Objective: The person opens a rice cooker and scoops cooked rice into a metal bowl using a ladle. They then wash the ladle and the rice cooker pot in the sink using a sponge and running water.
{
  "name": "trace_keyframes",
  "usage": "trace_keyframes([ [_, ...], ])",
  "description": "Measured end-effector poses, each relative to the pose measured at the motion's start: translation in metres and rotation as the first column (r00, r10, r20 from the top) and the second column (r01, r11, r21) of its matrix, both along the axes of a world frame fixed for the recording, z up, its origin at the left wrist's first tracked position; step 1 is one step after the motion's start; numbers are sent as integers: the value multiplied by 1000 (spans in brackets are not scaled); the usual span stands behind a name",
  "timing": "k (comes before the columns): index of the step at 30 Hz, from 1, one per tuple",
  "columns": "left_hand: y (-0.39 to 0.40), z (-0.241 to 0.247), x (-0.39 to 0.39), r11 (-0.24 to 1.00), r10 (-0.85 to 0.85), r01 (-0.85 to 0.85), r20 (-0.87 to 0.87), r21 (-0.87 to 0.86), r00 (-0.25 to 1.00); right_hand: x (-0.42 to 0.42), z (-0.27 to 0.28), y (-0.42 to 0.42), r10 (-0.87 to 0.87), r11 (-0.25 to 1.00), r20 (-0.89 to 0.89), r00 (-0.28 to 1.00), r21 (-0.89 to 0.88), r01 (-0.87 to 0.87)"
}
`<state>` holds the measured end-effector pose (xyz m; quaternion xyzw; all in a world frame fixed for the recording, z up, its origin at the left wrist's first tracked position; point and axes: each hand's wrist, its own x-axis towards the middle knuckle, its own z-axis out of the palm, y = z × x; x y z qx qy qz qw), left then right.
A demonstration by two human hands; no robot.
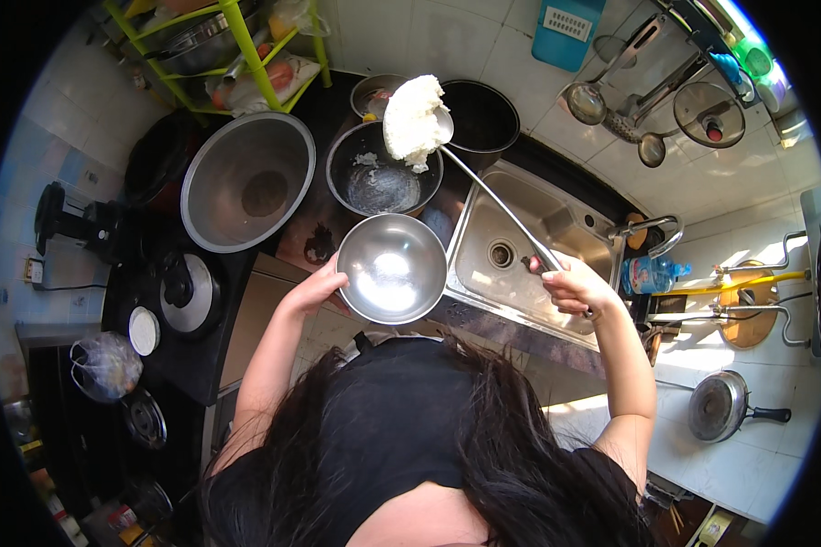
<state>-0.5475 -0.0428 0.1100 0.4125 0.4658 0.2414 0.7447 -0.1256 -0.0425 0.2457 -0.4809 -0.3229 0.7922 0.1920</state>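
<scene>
My left hand (321, 286) grips the rim of a shiny stainless steel bowl (390, 267), its bare inside facing up at me. In my right hand (578, 286) is the handle of a long metal ladle (503, 205). A large white clump, which looks like cooked rice (412, 119), is heaped on the ladle's head. The ladle is raised over a dark cooking pot (383, 191), whose floor carries white residue and a few bits of the same food. The bowl is in front of this pot, on my side, overlapping its near rim in view.
A wide metal basin (246, 198) stands left of the pot, and another black pot (482, 116) behind it. To the right is a stainless steel sink (479, 273) with a faucet (663, 232). A green rack (246, 48) rises at the back left; ladles (585, 102) hang on the wall.
</scene>
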Motion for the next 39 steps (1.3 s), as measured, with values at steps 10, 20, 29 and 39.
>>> trace_keyframes([
  [10, 55, 49, -5, 986, 149, -134, 172, -99, 974, 0, 48, 0, 15, 982, 100, 995, 185, -33],
  [20, 153, 64, 27, 955, 294, -290, 334, -64, 895, -18, 34, 11, 41, 975, 96, 995, 212, -60],
  [29, 172, 66, 33, 901, 425, -431, 295, -48, 856, -23, 3, 17, 22, 863, 434, 901, 447, -236],
  [39, 184, 54, 37, 919, 377, -388, 146, 62, 915, -35, -34, 9, -248, 620, 738, 628, 619, -482],
])
